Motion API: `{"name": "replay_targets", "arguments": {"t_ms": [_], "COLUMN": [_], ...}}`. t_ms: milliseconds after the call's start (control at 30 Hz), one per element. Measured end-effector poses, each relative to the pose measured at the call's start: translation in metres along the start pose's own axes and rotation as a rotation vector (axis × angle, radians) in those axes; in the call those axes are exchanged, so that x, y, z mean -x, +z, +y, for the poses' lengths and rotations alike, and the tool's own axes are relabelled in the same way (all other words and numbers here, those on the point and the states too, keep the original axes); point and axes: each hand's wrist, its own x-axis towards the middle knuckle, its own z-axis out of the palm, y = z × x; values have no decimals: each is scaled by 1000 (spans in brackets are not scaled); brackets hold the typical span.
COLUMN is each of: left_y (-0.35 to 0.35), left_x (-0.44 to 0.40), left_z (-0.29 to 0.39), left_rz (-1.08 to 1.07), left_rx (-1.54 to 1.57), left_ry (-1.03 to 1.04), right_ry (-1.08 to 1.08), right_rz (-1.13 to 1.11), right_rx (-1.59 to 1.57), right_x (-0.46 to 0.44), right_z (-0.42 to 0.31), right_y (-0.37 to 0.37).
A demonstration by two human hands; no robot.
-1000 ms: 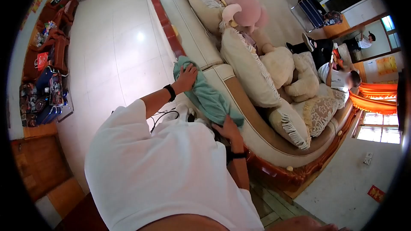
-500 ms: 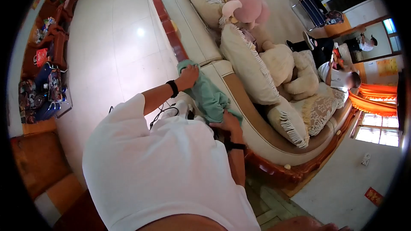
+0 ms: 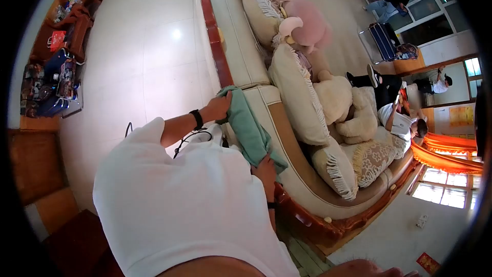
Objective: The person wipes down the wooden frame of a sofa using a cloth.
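Observation:
A green cloth (image 3: 248, 131) is stretched between my two hands along the front edge of the cream sofa (image 3: 264, 97). My left hand (image 3: 220, 106) is closed on its far end, close to the sofa's red wooden rail. At the near end my right hand (image 3: 264, 173) grips the cloth's edge, with the fingers partly hidden. The cloth looks folded lengthwise, with a few creases. Whether it is a towel or a garment, I cannot tell.
Cushions with fringes (image 3: 297, 95), a pink plush toy (image 3: 305, 23) and a cream plush toy (image 3: 333, 95) lie on the sofa. A person (image 3: 405, 123) sits at the right; another person (image 3: 394, 0) bends farther back. Bags (image 3: 56, 82) stand at the left. A black cable (image 3: 197, 136) hangs near my left arm.
The bunched cloth is now flatter and straighter between my hands. Both hands still hold it. The whole view has shifted slightly, and the bending person at the back shows more fully.

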Motion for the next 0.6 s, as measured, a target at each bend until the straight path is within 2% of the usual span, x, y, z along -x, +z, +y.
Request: {"name": "replay_targets", "arguments": {"t_ms": [33, 100, 200, 267, 300, 367, 433, 533, 600], "left_y": [3, 35, 168, 160, 149, 130, 106, 47, -14], "left_x": [-1, -9, -61, -53, -49, -40, -31, -4, 17], "left_z": [-6, -23, -80, -60, -48, -30, -19, -5, 16], "left_rz": [-1, -136, -478, -476, -458, -408, -326, -154, -51], "left_rx": [-7, 166, 165, 377, 477, 596, 649, 548, 414], "left_ry": [1, -79, 153, 226, 285, 416, 539, 532, 397], "right_ry": [-8, -5, -71, -216, -205, -301, -290, -280, -266], "right_rz": [-13, -26, 38, 162, 167, 101, 65, -20, -59], "right_rx": [-3, -8, -14, 16, 15, -120, -116, -101, -91], "right_x": [-5, -12, -26, -38, -44, -52, -64, -82, -100], "right_z": [2, -3, -22, -24, -24, -26, -29, -45, -56], "right_y": [1, 1, 6, 11, 8, 2, 2, -1, -6]}}
